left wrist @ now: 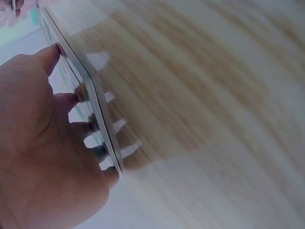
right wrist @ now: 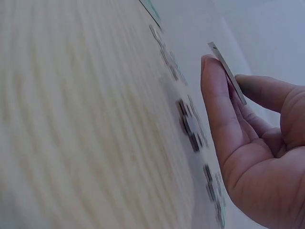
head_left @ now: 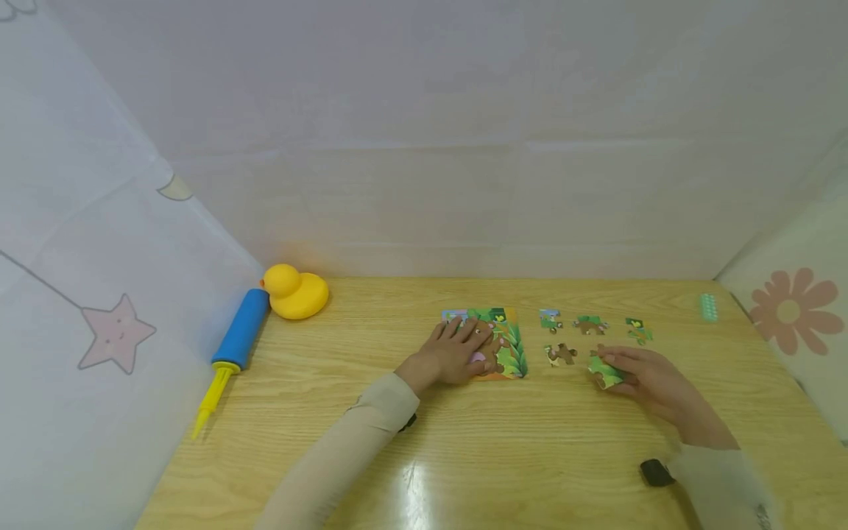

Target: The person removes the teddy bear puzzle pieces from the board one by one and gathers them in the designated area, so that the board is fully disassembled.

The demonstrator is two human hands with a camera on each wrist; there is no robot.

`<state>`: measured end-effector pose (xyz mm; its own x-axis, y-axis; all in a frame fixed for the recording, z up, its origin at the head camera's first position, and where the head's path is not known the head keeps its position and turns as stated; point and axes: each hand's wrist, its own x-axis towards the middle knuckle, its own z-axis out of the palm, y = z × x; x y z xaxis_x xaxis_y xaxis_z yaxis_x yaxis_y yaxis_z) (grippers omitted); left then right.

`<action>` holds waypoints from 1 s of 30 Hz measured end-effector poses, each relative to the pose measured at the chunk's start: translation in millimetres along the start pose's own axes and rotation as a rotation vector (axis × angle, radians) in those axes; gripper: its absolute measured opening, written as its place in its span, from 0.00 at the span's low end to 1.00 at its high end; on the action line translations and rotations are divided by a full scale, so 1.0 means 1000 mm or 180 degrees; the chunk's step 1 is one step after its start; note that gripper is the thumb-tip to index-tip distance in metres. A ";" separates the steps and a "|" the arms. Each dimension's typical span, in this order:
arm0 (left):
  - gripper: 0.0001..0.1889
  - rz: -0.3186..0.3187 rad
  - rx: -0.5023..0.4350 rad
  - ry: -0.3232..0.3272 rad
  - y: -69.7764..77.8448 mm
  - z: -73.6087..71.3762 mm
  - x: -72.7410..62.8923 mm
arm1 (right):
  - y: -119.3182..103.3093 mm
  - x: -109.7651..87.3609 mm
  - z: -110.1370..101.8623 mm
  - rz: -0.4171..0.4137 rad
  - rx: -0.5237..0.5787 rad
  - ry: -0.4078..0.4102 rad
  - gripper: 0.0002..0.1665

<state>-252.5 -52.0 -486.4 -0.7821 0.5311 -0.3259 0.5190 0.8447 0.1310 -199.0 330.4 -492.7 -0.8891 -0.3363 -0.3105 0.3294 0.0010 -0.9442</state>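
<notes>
My left hand (head_left: 453,355) rests with spread fingers on a picture puzzle (head_left: 519,359) in a flat tray. In the left wrist view the fingertips press on the top, near the tray's edge (left wrist: 97,95). Part of the brown animal picture is hidden beneath the hand. Off to the right, my right hand (head_left: 652,379) pinches a green jigsaw piece (head_left: 606,374) between thumb and fingers. The right wrist view shows that piece (right wrist: 229,72) edge-on, lifted above the table. Several loose jigsaw pieces (head_left: 591,325) lie between the tray and the right hand.
A yellow rubber duck (head_left: 298,294) sits at the back left, beside a blue and yellow hand pump (head_left: 242,331). Near the right edge of the wooden table (head_left: 503,456) lies a small green block (head_left: 708,307). A white printed sheet (head_left: 424,147) rises behind the table.
</notes>
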 end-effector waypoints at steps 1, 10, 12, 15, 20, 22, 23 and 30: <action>0.36 0.0000 0.0004 0.0002 0.000 0.000 0.000 | 0.001 -0.003 -0.003 0.0010 0.0034 0.0015 0.20; 0.37 -0.0001 -0.0004 -0.0035 0.000 -0.002 -0.001 | 0.015 -0.028 -0.028 -0.0050 0.0182 0.0075 0.28; 0.37 -0.0001 0.0007 -0.0029 0.000 -0.002 -0.001 | 0.017 -0.032 -0.033 -0.0063 0.0216 0.0066 0.33; 0.37 -0.0007 0.0022 -0.0021 -0.001 -0.002 0.000 | 0.020 -0.038 -0.040 -0.0086 0.0297 0.0062 0.26; 0.37 -0.0012 0.0016 -0.0030 -0.001 -0.001 0.000 | 0.025 -0.049 -0.048 -0.0053 0.0373 0.0119 0.17; 0.37 -0.0012 0.0016 -0.0027 -0.001 0.000 0.001 | 0.026 -0.052 -0.049 0.0000 0.0314 0.0222 0.16; 0.37 -0.0011 0.0022 -0.0021 -0.001 0.000 0.001 | 0.027 -0.054 -0.049 0.0013 0.0285 0.0270 0.16; 0.37 -0.0002 0.0029 -0.0004 -0.001 0.000 0.001 | 0.025 -0.064 -0.050 0.0089 0.0209 0.0459 0.18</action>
<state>-253.9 -52.0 -487.1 -0.7820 0.5305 -0.3271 0.5217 0.8444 0.1222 -150.3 399.3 -501.6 -0.9142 -0.1982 -0.3535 0.3705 -0.0548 -0.9272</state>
